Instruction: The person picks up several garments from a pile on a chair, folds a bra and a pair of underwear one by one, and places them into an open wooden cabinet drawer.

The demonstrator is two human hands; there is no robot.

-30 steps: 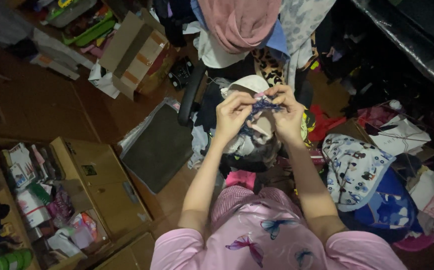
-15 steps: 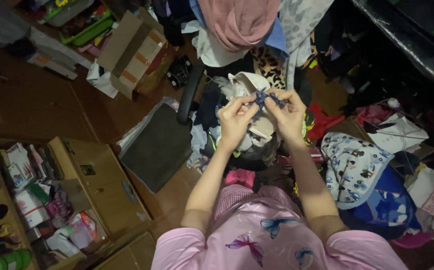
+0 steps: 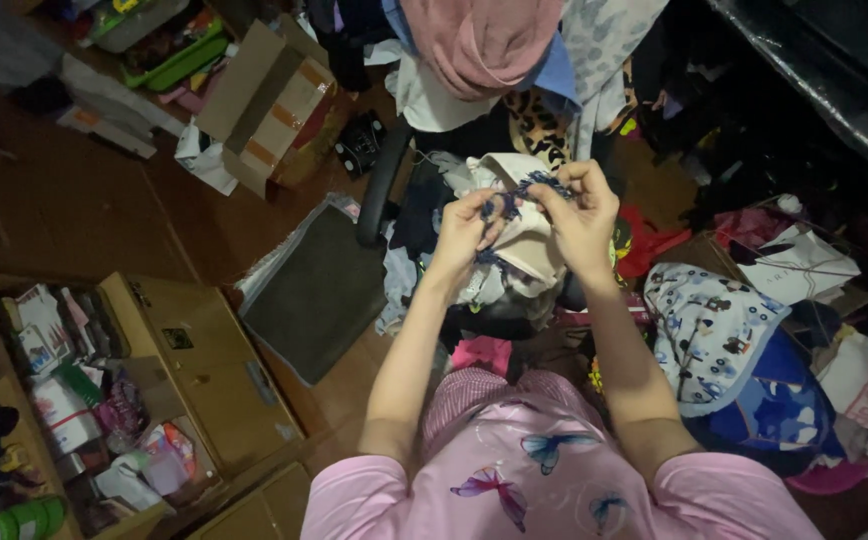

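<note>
A tangle of dark blue thread [image 3: 514, 196] hangs in mid-air between both hands, held up over a chair heaped with clothes. From where I watch, it reads as feather-light, limp and thin, the sort of strand that sags, snags on itself and slips out of a loose pinch; I judge the safest hold to be right at the small knotted clump, with fingertips only, since a pull further out would likely tighten the snarl. The left hand [image 3: 466, 232] has its grip pinched together on the lower end of the thread, and a short tail drops below it. The right hand [image 3: 579, 212] has its fingers closed on the upper end, just beside the left, the strand stretched loosely between them. Directly beneath lies a cream-coloured garment [image 3: 526, 250] on the pile. A dark office chair armrest [image 3: 382, 186] curves to the left of the heap. Further left, an open cardboard box [image 3: 264, 105] stands on the brown floor beside a flat dark mat [image 3: 316, 292]. To the right, a white patterned cloth [image 3: 706, 335] spreads over more laundry. A wooden cabinet [image 3: 204, 372] sits at lower left.
</note>
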